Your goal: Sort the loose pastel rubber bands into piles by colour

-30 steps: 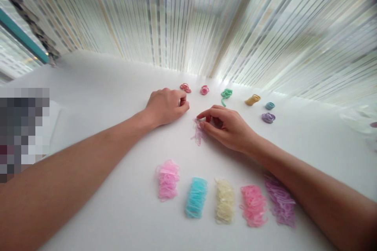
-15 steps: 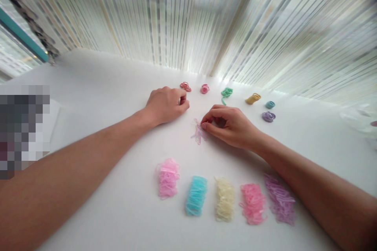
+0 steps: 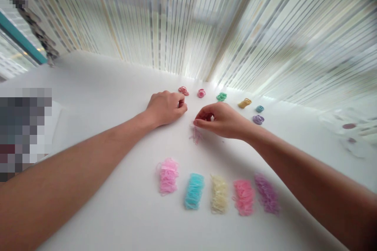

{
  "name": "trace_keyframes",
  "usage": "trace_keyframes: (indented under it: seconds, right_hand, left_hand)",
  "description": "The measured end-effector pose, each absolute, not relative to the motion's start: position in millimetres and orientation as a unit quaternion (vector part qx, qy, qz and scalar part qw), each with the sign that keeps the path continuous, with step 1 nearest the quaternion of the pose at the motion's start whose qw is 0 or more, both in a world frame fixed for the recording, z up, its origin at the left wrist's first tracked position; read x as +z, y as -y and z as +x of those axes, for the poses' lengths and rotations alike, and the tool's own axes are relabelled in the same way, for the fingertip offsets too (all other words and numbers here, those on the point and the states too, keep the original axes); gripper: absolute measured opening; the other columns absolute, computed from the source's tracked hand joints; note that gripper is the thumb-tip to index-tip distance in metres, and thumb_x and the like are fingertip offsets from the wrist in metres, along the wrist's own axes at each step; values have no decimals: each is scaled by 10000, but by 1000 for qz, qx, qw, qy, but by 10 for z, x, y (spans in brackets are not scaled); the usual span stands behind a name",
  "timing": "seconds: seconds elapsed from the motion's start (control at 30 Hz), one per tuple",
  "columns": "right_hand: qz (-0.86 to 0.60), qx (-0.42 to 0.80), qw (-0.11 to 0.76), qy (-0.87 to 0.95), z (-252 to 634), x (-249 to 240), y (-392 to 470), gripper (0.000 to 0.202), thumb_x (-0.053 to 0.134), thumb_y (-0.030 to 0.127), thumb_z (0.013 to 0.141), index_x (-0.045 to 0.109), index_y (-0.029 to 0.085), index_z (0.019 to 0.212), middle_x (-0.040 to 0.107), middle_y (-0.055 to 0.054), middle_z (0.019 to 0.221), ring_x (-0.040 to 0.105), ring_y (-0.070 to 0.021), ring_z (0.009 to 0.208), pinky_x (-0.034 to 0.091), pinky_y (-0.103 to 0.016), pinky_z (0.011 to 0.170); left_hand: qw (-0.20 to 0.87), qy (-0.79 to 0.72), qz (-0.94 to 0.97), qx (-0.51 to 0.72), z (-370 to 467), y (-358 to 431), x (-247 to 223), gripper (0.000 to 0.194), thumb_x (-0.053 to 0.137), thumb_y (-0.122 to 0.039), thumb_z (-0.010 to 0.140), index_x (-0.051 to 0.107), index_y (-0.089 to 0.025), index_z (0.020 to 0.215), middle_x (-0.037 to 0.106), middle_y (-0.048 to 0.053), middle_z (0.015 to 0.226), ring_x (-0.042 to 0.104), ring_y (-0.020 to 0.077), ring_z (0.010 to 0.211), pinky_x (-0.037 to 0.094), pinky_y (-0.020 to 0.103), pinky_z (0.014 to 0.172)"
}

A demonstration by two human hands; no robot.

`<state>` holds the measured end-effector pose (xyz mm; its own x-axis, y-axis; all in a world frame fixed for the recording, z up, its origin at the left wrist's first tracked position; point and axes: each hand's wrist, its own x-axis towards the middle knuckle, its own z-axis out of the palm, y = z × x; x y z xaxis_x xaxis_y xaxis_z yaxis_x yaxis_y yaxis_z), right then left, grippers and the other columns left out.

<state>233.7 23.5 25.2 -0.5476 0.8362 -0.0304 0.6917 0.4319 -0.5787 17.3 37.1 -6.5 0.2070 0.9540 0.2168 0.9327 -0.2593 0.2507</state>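
Note:
My left hand (image 3: 167,108) rests on the white table with its fingers curled in; whatever is between them, if anything, is hidden. To its right, my right hand (image 3: 219,119) pinches the upper end of a small bunch of pale pink-purple bands (image 3: 195,136), thumb and forefinger together. Nearer to me lies a row of loose band piles: pink (image 3: 168,176), turquoise (image 3: 194,191), cream (image 3: 219,195), coral pink (image 3: 244,197) and purple (image 3: 267,194).
Along the back of the table (image 3: 123,188) sit small bundles: red (image 3: 183,90), pink (image 3: 201,93), green (image 3: 221,97), yellow (image 3: 244,103), blue (image 3: 259,108) and lilac (image 3: 258,119). Clear plastic (image 3: 350,129) lies at the right. A string curtain (image 3: 176,19) hangs behind.
My right hand has moved a little left over the pale bands. The green strand trailing from the green bundle no longer shows. The view has shifted slightly.

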Motion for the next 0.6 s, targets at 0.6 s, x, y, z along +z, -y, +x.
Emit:
trace_keyframes:
  seconds: [0.6]
  right_hand:
    - [-504,322,178,782,2303,234,-205,168,701,328,765,713,164,727,610,4,631,484,-125,596,342,-288,560]
  left_hand:
    - [33,-599,780,178,171,-364,-93,308,503,-433,925,740,-241,880,809,95,943,749,306,920,511,412,845]
